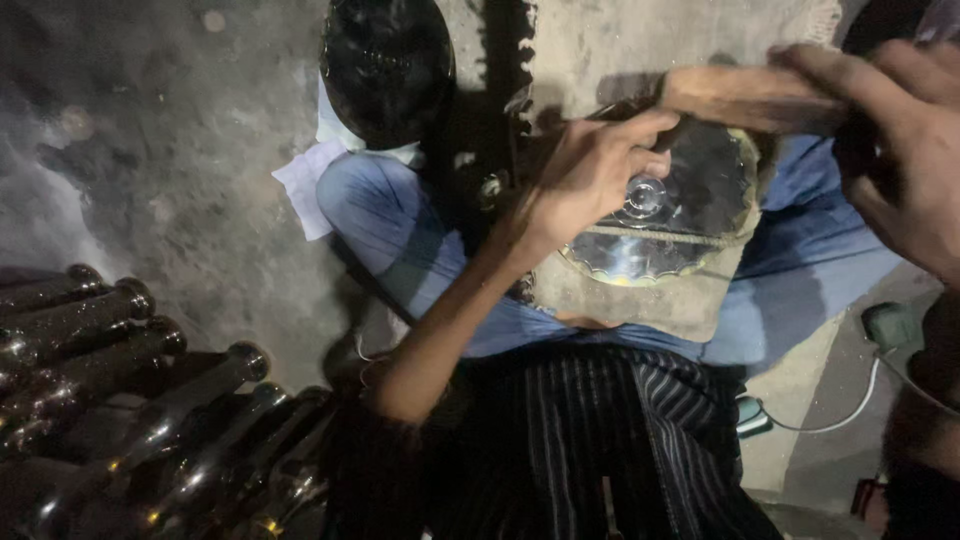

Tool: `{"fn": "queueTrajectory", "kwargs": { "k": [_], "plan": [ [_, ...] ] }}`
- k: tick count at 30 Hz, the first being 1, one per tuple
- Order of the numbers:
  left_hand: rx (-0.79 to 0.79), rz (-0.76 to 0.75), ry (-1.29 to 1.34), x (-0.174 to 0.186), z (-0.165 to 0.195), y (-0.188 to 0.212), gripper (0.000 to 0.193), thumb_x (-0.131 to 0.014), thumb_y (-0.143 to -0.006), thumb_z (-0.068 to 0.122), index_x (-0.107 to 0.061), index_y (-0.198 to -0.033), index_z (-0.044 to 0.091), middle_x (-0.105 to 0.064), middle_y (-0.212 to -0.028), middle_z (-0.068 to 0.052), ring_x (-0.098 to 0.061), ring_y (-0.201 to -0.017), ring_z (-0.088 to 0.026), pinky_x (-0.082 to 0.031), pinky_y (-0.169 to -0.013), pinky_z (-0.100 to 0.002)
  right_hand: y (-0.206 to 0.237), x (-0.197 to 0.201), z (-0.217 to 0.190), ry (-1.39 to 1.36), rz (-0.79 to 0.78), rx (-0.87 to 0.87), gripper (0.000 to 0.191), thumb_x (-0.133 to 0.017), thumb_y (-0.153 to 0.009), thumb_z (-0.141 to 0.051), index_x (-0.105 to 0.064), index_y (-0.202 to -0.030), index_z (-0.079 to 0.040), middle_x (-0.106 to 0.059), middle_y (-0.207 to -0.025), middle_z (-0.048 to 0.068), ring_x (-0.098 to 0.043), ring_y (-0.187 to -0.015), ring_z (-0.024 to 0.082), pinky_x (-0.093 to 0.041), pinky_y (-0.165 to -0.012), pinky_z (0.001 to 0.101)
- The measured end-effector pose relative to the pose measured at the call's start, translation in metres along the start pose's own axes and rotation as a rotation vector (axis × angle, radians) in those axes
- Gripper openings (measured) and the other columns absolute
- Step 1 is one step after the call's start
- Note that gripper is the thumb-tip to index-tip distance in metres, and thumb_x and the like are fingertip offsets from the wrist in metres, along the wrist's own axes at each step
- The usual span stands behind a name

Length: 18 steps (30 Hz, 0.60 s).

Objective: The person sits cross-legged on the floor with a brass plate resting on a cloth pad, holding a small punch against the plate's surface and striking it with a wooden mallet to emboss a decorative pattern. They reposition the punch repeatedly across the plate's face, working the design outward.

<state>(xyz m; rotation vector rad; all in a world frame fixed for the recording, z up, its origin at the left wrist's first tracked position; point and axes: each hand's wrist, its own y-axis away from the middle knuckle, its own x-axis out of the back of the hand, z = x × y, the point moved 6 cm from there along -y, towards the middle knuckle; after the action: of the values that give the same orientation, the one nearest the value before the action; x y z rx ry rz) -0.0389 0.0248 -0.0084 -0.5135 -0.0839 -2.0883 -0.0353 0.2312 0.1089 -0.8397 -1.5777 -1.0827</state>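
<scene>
So the shiny scalloped metal disc (pixel 655 225) is lying flat on a worn pad (pixel 640 295) across the person's lap, over blue trousers (pixel 400 220). Left hand (pixel 590 175) has its fingers curled together and pressed down on the disc near the hub, pinning it. Right hand (pixel 905 140) is wrapped tight around one end of a wooden block (pixel 750 97) whose far end sits on the disc's upper edge. I'd say the trick here is keeping that left hand firm so the disc can't spin or skid, and fingertips clear of the block.

Around it: a dark domed metal piece (pixel 387 65) up by the knee, a pile of polished metal rods (pixel 130 400) at lower left, a white cable (pixel 850 410) on the floor at right. Light is dim, and the left forearm covers part of the pad.
</scene>
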Motion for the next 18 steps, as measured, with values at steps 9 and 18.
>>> {"fn": "queueTrajectory", "kwargs": {
  "k": [9, 18],
  "plan": [
    [-0.313, -0.166, 0.052, 0.006, 0.018, -0.022, 0.035, -0.068, -0.096, -0.008, -0.064, -0.130, -0.004, -0.075, -0.115, -0.019, -0.080, -0.091, -0.017, -0.061, -0.063, -0.021, 0.059, -0.036, -0.005, -0.723, 0.565, -0.120, 0.067, -0.062, -0.088, 0.013, -0.045, -0.151, -0.003, -0.057, -0.139, 0.018, -0.059, -0.121, 0.033, -0.050, -0.106, 0.0372],
    [-0.438, -0.314, 0.116, 0.002, 0.021, -0.029, 0.049, -0.068, -0.087, -0.011, -0.065, -0.134, 0.003, -0.075, -0.119, -0.012, -0.081, -0.096, -0.017, -0.068, -0.081, -0.024, 0.091, -0.080, -0.028, -0.119, 0.587, -0.198, 0.072, -0.066, -0.074, 0.020, -0.052, -0.139, -0.006, -0.068, -0.123, 0.017, -0.067, -0.112, 0.036, -0.052, -0.094, 0.0403]
  ]
}}
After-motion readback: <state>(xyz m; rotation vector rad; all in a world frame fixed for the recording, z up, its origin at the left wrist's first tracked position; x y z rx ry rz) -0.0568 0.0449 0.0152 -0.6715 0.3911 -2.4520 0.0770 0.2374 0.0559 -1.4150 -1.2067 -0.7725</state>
